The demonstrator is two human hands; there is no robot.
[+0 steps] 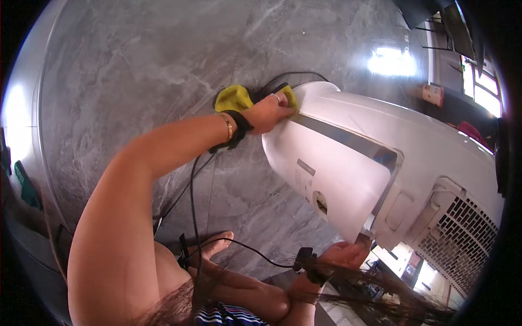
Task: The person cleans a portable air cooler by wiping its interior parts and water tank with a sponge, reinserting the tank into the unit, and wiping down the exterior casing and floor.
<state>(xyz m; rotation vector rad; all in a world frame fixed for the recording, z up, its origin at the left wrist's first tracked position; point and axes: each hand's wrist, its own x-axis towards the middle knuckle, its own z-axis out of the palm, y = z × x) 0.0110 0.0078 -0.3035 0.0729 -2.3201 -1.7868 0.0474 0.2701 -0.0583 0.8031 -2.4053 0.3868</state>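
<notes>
A large white appliance [457, 136] with a vented grille lies tilted across the right side. My left hand [269, 112] is closed on a yellow cloth [234, 99], part of which lies against the appliance's upper left end, beside a recessed panel [331, 168]. The rest of the cloth spreads over the floor left of my fingers. Lower down, my right hand [345, 254] has its fingers closed at the lower corner of the appliance, by the panel's end. Loose hair partly covers that wrist.
Grey marbled floor [147, 65] lies under everything. Black cables [194, 201] run from my wrist bands, and a dark cord [302, 73] curves behind the appliance. My bare foot [218, 243] is at the bottom centre. A green cloth [26, 185] is at far left.
</notes>
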